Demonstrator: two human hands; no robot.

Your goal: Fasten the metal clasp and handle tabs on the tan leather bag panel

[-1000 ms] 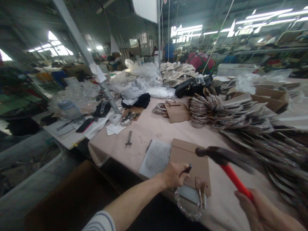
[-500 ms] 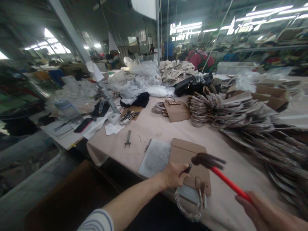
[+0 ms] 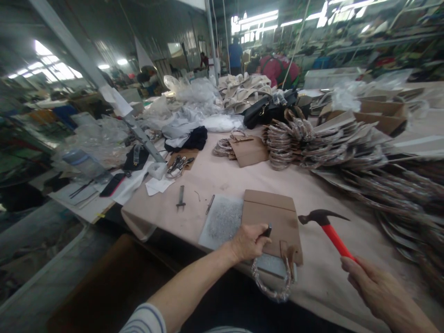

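My left hand (image 3: 247,241) grips a small dark metal punch (image 3: 268,231), its tip set on a flat brown bag panel (image 3: 274,222) near the table's front edge. A plastic-wrapped ring handle (image 3: 272,286) hangs from the panel's lower end over the edge. My right hand (image 3: 376,291) holds a hammer (image 3: 324,221) with a red handle and black claw head, raised to the right of the punch. The panel partly covers a pitted white cutting pad (image 3: 222,222).
Loose tools (image 3: 180,198) lie left of the pad. Stacks of brown panels with ring handles (image 3: 298,143) fill the table's right side and back. Cloth and plastic bags (image 3: 204,111) pile up behind. Other people work far off in the background.
The hammer swung down toward the punch half a second ago and has lifted back to the right. My left hand keeps the punch on the panel. The view shifted slightly.
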